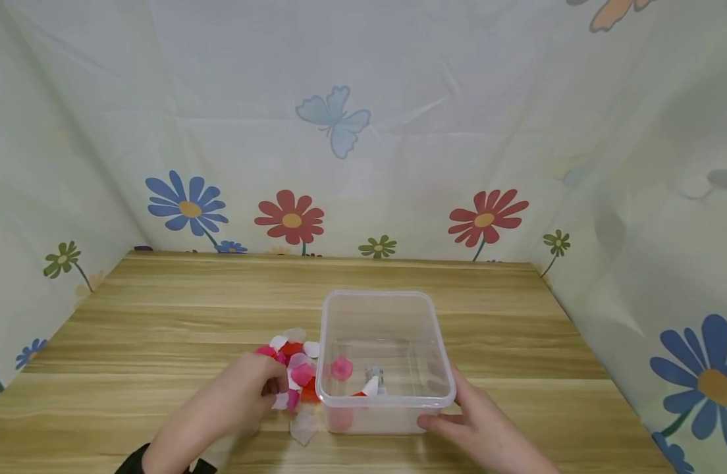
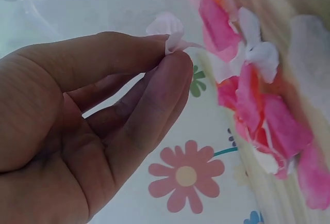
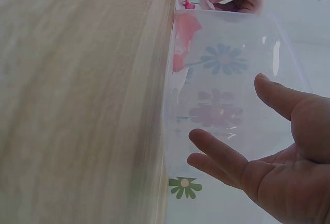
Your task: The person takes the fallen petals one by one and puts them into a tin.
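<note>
My left hand (image 1: pixel 245 388) pinches a pale pinkish-white artificial petal (image 2: pixel 165 24) between thumb and fingertips. It is just above a loose pile of pink, red and white petals (image 1: pixel 302 374) on the table, left of the box. A clear plastic box (image 1: pixel 387 401) stands uncovered in front of me. Inside it lie a pink petal (image 1: pixel 342 368), a white petal (image 1: pixel 371 387) and some red. My right hand (image 1: pixel 476 421) is at the box's near right corner, thumb at the front wall. In the right wrist view its fingers (image 3: pixel 219 154) are extended and spread beside the clear wall.
The wood-grain table (image 1: pixel 180 309) runs back to a pale curtain (image 1: pixel 233 118) printed with flowers and butterflies, which also hangs on both sides. One whitish petal (image 1: pixel 304 426) lies nearer to me than the pile, close to the box. A dark cuff (image 1: pixel 134 461) shows at my left wrist.
</note>
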Demonstrator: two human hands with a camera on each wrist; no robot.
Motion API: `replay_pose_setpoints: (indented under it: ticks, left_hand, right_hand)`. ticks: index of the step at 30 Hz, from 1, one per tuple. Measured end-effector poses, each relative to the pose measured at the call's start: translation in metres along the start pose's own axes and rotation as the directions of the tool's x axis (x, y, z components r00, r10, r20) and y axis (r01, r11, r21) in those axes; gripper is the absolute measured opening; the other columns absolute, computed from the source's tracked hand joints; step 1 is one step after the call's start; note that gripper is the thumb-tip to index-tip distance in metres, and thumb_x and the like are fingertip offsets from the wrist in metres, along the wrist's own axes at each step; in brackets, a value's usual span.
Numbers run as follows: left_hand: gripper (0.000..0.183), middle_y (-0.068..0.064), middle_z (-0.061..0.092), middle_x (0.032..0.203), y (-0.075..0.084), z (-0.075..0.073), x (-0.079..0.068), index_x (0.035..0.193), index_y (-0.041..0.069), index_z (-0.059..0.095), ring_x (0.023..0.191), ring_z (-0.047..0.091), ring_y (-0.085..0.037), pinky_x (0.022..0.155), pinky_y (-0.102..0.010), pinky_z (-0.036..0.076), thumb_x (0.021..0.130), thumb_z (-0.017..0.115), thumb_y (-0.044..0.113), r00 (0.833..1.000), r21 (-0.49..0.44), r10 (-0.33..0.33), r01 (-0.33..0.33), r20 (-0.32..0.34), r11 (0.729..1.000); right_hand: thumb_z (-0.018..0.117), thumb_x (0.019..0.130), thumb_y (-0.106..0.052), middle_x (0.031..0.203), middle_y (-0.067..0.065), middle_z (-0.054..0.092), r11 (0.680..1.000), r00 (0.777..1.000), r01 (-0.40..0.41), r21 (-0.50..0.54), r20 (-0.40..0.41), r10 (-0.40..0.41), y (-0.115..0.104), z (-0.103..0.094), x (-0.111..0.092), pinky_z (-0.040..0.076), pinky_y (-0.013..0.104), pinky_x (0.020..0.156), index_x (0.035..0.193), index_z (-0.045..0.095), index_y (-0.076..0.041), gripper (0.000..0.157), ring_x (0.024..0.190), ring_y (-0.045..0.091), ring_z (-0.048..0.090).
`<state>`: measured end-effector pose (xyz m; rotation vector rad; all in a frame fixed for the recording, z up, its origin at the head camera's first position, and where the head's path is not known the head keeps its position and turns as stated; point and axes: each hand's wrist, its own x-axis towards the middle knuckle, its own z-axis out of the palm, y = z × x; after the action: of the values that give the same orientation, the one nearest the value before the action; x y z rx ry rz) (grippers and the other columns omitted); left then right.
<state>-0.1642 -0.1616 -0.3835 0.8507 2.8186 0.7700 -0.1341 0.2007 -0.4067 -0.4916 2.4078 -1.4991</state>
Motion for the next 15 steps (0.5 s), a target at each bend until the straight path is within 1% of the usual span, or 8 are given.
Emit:
replay_pose_setpoints:
  ticks: [3,4,6,9,11,13,15]
  left_hand:
    - [0.027,0.011,0.052,0.069,0.002,-0.006,0.002,0.074,0.015,0.064,0.064,0.048,-0.006,0.056,-0.018,0.043,0.078,0.067,-0.011,0.999,-0.024,0.027,-0.028,-0.039,0.999]
    - [0.026,0.011,0.053,0.070,0.002,-0.008,0.003,0.074,0.014,0.065,0.064,0.049,-0.006,0.056,-0.018,0.044,0.078,0.067,-0.012,0.997,-0.023,0.043,-0.044,-0.059,0.999]
    - [0.024,0.010,0.055,0.072,0.004,-0.011,0.004,0.077,0.012,0.067,0.065,0.050,-0.005,0.057,-0.017,0.045,0.078,0.069,-0.012,0.994,-0.021,0.053,-0.055,-0.094,0.998]
    - [0.021,0.008,0.058,0.076,0.010,-0.016,0.005,0.082,0.010,0.069,0.067,0.052,-0.006,0.059,-0.016,0.046,0.079,0.073,-0.010,0.991,-0.024,0.034,-0.038,-0.128,0.999]
    - [0.020,0.009,0.060,0.078,0.014,-0.019,0.006,0.084,0.011,0.070,0.069,0.054,-0.007,0.061,-0.015,0.046,0.079,0.074,-0.008,0.989,-0.024,0.003,-0.007,-0.151,1.000]
    - [0.020,0.008,0.062,0.080,0.019,-0.021,0.007,0.087,0.011,0.071,0.070,0.055,-0.007,0.063,-0.014,0.047,0.079,0.076,-0.007,0.984,-0.024,-0.023,0.019,-0.179,1.000]
    - [0.021,0.009,0.063,0.082,0.023,-0.022,0.008,0.089,0.013,0.072,0.071,0.057,-0.007,0.064,-0.013,0.047,0.079,0.077,-0.005,0.975,-0.021,-0.036,0.032,-0.221,0.999]
  right_hand:
    - [0.076,0.088,-0.023,0.140,0.007,0.044,1.000,1.000,-0.004,0.005,-0.001,0.004,0.000,0.000,0.000,0.049,0.025,0.085,0.153,0.025,-0.028,0.082,0.116,0.030,0.053]
    - [0.075,0.088,-0.023,0.140,0.008,0.044,1.000,1.000,-0.007,0.006,-0.002,0.007,0.000,0.000,0.000,0.049,0.025,0.085,0.153,0.026,-0.028,0.082,0.116,0.030,0.052]
    - [0.075,0.089,-0.023,0.140,0.008,0.045,1.000,1.000,-0.008,0.007,-0.003,0.008,0.000,0.000,0.000,0.049,0.025,0.085,0.153,0.026,-0.028,0.081,0.116,0.030,0.053]
    - [0.076,0.088,-0.022,0.140,0.007,0.045,1.000,1.000,-0.007,0.006,-0.005,0.007,0.000,0.000,0.000,0.049,0.024,0.085,0.153,0.026,-0.027,0.082,0.116,0.030,0.053]
    - [0.076,0.088,-0.022,0.140,0.007,0.045,1.000,1.000,-0.007,0.004,-0.005,0.007,0.000,0.000,0.000,0.049,0.024,0.085,0.153,0.026,-0.027,0.082,0.116,0.030,0.053]
    - [0.076,0.088,-0.023,0.139,0.007,0.045,1.000,1.000,-0.009,0.000,-0.005,0.009,0.000,0.000,0.000,0.049,0.024,0.085,0.153,0.026,-0.027,0.082,0.116,0.030,0.053]
    - [0.076,0.088,-0.022,0.139,0.007,0.046,1.000,1.000,-0.009,-0.001,-0.004,0.009,-0.001,0.000,0.000,0.048,0.024,0.085,0.153,0.026,-0.027,0.081,0.116,0.029,0.053]
